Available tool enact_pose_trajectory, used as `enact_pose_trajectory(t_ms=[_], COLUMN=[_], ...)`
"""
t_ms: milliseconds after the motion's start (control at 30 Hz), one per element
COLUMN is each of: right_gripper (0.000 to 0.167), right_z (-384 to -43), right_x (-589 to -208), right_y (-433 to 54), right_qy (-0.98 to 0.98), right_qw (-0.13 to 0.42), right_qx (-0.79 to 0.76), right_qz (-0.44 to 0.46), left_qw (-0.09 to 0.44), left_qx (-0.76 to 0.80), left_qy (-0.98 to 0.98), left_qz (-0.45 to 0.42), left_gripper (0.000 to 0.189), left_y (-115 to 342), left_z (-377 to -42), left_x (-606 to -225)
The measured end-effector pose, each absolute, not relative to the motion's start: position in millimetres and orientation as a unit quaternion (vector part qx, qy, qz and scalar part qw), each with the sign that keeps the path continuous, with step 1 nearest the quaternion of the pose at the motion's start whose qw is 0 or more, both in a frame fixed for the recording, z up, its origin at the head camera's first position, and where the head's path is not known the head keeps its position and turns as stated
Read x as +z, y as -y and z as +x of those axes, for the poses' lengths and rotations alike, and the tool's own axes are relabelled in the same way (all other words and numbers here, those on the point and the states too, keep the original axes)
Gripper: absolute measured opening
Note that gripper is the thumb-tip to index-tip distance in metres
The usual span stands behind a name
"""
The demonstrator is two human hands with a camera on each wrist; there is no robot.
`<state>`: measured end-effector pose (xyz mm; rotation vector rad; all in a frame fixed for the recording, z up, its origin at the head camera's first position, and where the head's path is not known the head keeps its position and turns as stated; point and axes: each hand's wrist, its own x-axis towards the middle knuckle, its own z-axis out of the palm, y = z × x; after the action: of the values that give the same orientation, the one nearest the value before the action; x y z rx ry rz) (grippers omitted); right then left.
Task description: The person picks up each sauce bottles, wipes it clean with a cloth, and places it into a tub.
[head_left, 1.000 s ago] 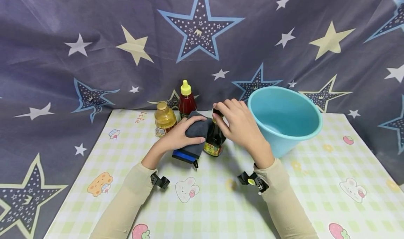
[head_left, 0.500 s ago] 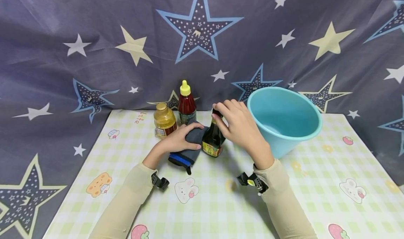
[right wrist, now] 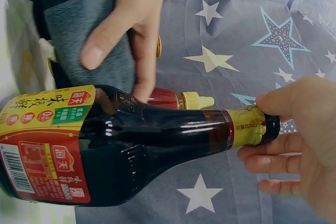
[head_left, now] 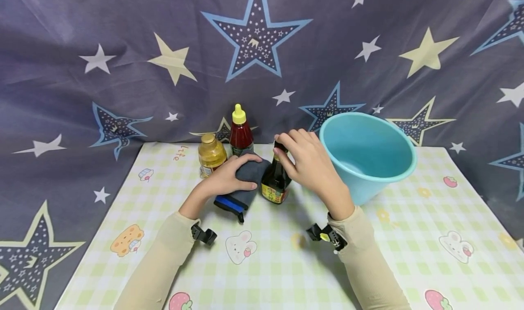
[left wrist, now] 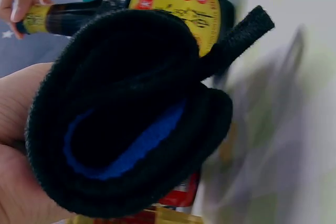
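Note:
A dark grey oven mitt [head_left: 245, 189] with blue lining and a hanging loop is gripped by my left hand [head_left: 227, 177], thumb on one side and fingers on the other. Its open cuff faces the left wrist view, the blue lining [left wrist: 152, 142] visible inside. Just right of the mitt stands a dark soy sauce bottle [head_left: 275, 182] with a yellow label. My right hand [head_left: 309, 160] pinches that bottle at its black cap [right wrist: 271, 128] between thumb and fingers. Behind the left hand are a red sauce bottle [head_left: 241, 137] with a yellow nozzle and a jar of yellow liquid [head_left: 211, 153].
A light blue bucket [head_left: 364, 182] stands to the right of the right hand, near the back of the table. The table has a green checked cover [head_left: 282, 264] with cartoon prints. Behind it hangs a dark curtain [head_left: 135, 73] with stars.
My left hand has drawn the mitt left and a little away from the soy sauce bottle, exposing more of it. The right hand keeps its hold on the cap, almost still.

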<state>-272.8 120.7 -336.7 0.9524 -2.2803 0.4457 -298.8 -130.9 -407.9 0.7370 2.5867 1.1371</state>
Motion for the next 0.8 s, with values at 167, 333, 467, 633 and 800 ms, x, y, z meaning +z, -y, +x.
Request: enact_pose_trajectory(t_ms=[167,333,467,633,800], right_gripper=[0.016,0.017,0.018,0.018,0.018], right_z=[-272.5,-273.1,-273.8,-275.0,-275.6], right_x=[-337.2,-338.4,-338.6,-339.7,-339.9], right_y=[-120.8,-121.1,-120.6,-119.8,-119.0], right_qy=[0.861,0.857,0.852,0.848,0.846], right_qw=[0.306,0.305,0.305,0.302,0.297], right_qx=[0.175,0.183,0.188,0.199,0.209], right_qz=[0.367,0.374,0.381,0.387,0.390], left_qw=[0.083,0.063,0.085,0.081,0.045], left_qx=[0.431,0.511,0.595,0.651,0.662], left_qy=[-0.863,-0.819,-0.755,-0.705,-0.693], left_qz=[0.250,0.253,0.263,0.269,0.282], left_gripper=[0.066,0.066,0.065,0.067,0.068], left_y=[134.4,134.5,128.1,114.6,105.1], left_z=[-295.6,-290.9,-286.0,-283.1,-283.2], left_x=[-394.8,-382.1,-379.8,-387.8,-397.9])
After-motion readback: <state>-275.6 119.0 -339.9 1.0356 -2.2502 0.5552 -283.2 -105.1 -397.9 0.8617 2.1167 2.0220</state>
